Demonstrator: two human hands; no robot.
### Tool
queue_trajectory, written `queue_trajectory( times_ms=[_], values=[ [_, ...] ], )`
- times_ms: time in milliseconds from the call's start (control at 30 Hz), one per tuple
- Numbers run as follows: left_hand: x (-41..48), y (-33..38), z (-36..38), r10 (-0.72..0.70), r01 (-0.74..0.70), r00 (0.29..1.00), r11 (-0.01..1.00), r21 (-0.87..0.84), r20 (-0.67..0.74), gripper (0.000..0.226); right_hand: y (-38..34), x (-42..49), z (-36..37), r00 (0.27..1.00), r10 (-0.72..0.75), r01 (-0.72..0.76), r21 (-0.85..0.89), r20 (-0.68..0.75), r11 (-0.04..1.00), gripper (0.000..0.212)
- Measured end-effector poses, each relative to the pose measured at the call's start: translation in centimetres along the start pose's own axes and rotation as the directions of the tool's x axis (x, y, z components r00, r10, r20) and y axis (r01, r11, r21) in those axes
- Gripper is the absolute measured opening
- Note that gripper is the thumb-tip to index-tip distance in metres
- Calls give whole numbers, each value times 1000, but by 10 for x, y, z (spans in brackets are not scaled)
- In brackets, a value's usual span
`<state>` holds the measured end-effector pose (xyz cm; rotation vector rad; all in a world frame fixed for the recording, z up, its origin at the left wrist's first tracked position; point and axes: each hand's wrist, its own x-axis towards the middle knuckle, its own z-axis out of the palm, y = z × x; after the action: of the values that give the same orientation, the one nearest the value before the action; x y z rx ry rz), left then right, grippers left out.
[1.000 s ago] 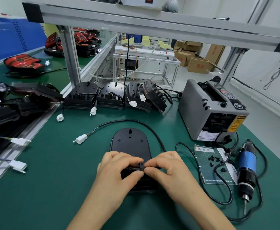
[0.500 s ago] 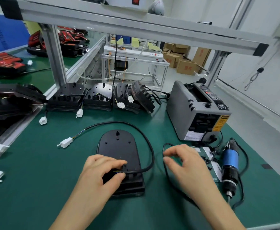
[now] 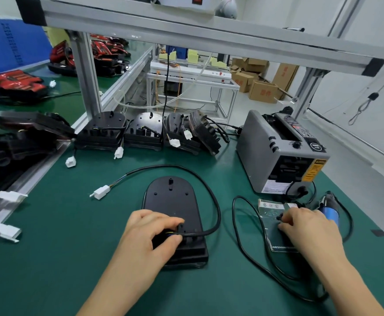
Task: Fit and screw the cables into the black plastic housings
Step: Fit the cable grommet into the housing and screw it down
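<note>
Left grip (image 3: 154,233): pinching cable (image 3: 200,234) at housing (image 3: 172,199). Right grip (image 3: 309,226): pinching screw (image 3: 279,217) over card (image 3: 269,215), bench (image 3: 61,258).

The left forearm enters at 6 o'clock; the left hand (image 3: 150,236) lies palm-down, thumb and forefinger pinching the cable (image 3: 219,215). The right forearm enters at 5 o'clock. The right hand (image 3: 309,229), at 3 o'clock of the left, is palm-down and curled, its fingertips (image 3: 285,221) pinching a small dark piece (image 3: 279,217).

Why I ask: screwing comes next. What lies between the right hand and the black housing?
A black cord loop lies flat on the mat between the right hand and the black housing, beside the housing's own cable; a lifted hand should clear both.
</note>
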<state>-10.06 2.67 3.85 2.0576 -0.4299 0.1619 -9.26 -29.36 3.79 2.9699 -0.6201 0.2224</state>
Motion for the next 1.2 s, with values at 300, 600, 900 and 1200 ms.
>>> queue_trajectory(
  times_ms=[300, 600, 900, 1200],
  values=[
    [-1, 2, -1, -38, 38, 999, 999, -20, 13, 26, -20, -15, -29, 995, -83, 97, 423, -51, 901, 18],
    [1, 6, 0, -53, 52, 999, 998, -44, -12, 27, -127, -57, -72, 838, -541, 259, 828, 63, 497, 20],
    [0, 6, 2, -95, 93, 995, 994, -63, -29, 28, -134, -45, -68, 808, -547, 169, 803, 220, 572, 14],
    [1, 8, 5, -87, 83, 995, 994, -71, -50, 32, -138, -35, -72, 777, -567, 199, 748, 274, 634, 16]
  ],
)
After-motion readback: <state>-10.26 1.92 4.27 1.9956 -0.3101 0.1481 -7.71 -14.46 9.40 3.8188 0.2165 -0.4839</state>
